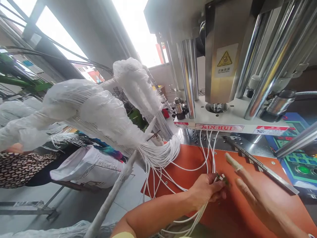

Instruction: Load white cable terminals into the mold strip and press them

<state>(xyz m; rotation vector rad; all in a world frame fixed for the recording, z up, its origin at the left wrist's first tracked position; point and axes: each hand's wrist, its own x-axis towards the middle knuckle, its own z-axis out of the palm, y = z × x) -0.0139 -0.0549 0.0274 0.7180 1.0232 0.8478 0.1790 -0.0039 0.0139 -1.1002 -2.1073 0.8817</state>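
My left hand (206,190) is closed around the ends of several white cables (199,216). Small metallic and whitish end pieces (221,178) stick out between its thumb and fingers, too small to make out fully. To the right, my right hand (254,198) reaches over the orange work surface (247,162) with fingers stretched out and nothing in them. Tan finger covers sit on two of its fingertips. More cables run from under the MIN-HUI machine plate (219,128) toward my left hand. A slim metal bar (267,170) lies beyond my right hand.
A thick bundle of white cables (165,153) hangs at the left edge of the work surface, over plastic-wrapped supports (99,109). Machine columns (187,79) rise ahead, beside a hot-surface warning label (226,61). A blue control panel (300,165) stands right. A person's patterned clothing (22,168) shows left.
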